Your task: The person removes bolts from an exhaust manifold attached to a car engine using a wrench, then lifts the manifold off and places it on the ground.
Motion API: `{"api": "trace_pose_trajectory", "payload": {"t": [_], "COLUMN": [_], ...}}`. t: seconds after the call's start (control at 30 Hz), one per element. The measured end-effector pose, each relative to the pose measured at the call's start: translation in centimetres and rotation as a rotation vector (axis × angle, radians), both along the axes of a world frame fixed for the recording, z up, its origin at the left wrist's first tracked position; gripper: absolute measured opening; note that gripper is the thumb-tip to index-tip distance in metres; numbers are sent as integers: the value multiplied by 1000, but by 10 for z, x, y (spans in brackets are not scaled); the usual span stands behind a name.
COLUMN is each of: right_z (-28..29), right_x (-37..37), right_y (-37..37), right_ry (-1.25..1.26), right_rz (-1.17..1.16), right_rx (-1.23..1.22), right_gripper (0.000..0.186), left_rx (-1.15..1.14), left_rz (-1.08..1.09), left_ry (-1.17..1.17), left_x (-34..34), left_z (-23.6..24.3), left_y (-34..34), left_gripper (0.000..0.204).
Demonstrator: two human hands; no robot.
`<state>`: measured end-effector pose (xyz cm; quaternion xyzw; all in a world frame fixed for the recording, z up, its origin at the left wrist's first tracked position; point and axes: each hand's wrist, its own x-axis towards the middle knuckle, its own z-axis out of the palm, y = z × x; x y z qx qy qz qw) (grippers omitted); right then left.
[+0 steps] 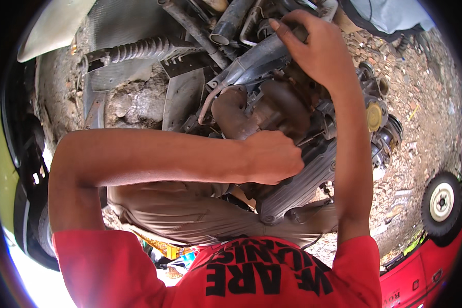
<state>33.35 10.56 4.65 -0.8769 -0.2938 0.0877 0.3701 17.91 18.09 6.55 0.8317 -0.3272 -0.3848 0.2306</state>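
My left hand is closed around a thin metal rod at the middle of an engine, just below a rusty brown manifold. Higher up, my right hand curls over a grey metal piece, thumb pointing left. A ribbed grey cover lies below my left hand. To the right of the manifold are a yellowish round cap and dark pulleys. What my left fist covers is hidden.
Metal tubes, a coiled spring part and bent sheet metal lie beyond the engine on rubble ground. A red vehicle and a wheel stand at right, a light-green body panel at left.
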Motion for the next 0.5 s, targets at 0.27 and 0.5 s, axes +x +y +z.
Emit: {"api": "trace_pose_trajectory", "payload": {"t": [0.27,0.5], "right_z": [-16,-33], "right_x": [-22,-199], "right_y": [-31,-116], "right_ry": [-483,295], "right_rz": [-214,-805], "right_rx": [490,337], "right_gripper": [20,18], "left_rx": [-78,-7], "left_rz": [-43,-36], "left_ry": [-151,-126], "left_x": [-5,0], "left_z": [-14,-11], "left_y": [3,-2], "left_gripper": [13,19]}}
